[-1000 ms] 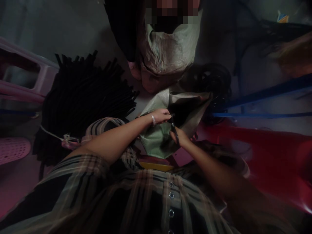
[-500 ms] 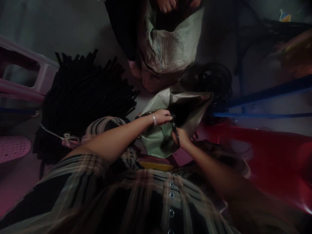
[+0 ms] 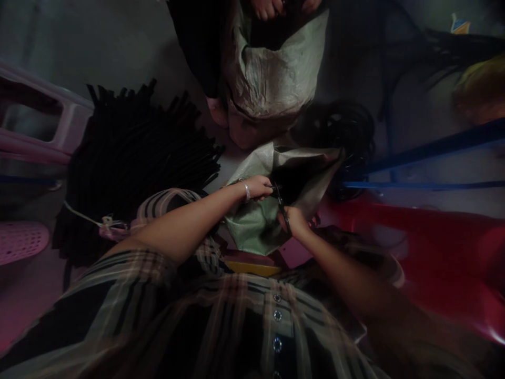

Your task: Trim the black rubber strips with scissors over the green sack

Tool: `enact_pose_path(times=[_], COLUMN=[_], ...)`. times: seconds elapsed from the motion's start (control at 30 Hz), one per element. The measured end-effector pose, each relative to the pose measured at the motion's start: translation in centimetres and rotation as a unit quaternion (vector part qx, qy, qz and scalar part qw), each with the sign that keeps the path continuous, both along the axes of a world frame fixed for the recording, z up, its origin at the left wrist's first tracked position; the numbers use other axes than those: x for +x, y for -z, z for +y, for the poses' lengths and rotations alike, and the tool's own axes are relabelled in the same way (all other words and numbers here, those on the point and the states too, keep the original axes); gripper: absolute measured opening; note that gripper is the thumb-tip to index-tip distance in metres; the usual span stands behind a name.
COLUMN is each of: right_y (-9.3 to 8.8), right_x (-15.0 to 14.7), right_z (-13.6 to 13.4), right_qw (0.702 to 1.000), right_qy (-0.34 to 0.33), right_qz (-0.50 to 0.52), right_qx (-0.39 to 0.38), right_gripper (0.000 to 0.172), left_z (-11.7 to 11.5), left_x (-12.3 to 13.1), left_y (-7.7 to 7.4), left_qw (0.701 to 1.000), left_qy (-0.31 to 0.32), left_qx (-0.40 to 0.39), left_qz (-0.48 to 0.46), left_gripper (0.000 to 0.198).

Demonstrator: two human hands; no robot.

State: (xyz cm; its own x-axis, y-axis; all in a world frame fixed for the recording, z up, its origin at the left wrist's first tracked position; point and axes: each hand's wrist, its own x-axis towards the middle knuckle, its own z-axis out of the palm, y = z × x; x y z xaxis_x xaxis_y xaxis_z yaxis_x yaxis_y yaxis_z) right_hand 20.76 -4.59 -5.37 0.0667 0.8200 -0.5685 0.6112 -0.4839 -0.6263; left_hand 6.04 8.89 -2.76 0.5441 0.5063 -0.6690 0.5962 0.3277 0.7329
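My right hand is closed around the handles of black scissors, whose blades point up and away from me. Just left of the blades, my left hand, with a silvery bracelet at the wrist, is pinched closed. A small dark piece sticks out from its fingertips toward the blades; its kind is too dark to tell. Both hands are over the open mouth of a greenish woven sack in front of my body. The sack's inside is in deep shadow.
A big bundle of black strips lies to the left, by a pink plastic stool. Ahead, another person's hand is over a second sack. Black coils, blue bars and a red surface are at the right.
My left hand has drawn back slightly to the left from the scissors, and the dark piece between them shows more. The blurred shape at the far right has shifted.
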Motion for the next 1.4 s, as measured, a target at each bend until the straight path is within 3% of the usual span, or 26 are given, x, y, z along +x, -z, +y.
enact_pose_path(times=[0.3,0.4,0.63,1.0,1.4], right_y=[-0.3,-0.2,-0.2,-0.1,-0.3], right_x=[0.0,0.0,-0.3,-0.5,-0.5], right_z=[0.2,0.3,0.3,0.5,-0.2], right_qw=[1.000,0.999,0.994,0.991,0.994], right_qy=[0.014,-0.006,-0.083,-0.107,-0.059], right_qz=[-0.009,-0.033,-0.069,-0.084,-0.064], right_qx=[0.000,0.020,0.034,0.016,0.060], right_gripper=[0.019,0.021,0.020,0.023,0.020], left_z=[0.1,0.2,-0.1,-0.3,-0.8], left_x=[-0.1,-0.1,0.4,0.5,0.7], left_y=[-0.4,-0.6,-1.5,-0.6,-1.0], left_qw=[0.997,0.998,0.999,0.997,0.998], left_qy=[0.025,0.007,-0.046,-0.073,-0.050], left_qx=[0.052,0.057,0.016,-0.015,-0.038], left_qz=[0.044,0.035,-0.004,-0.030,-0.024], left_gripper=[0.010,0.010,0.010,0.017,0.018])
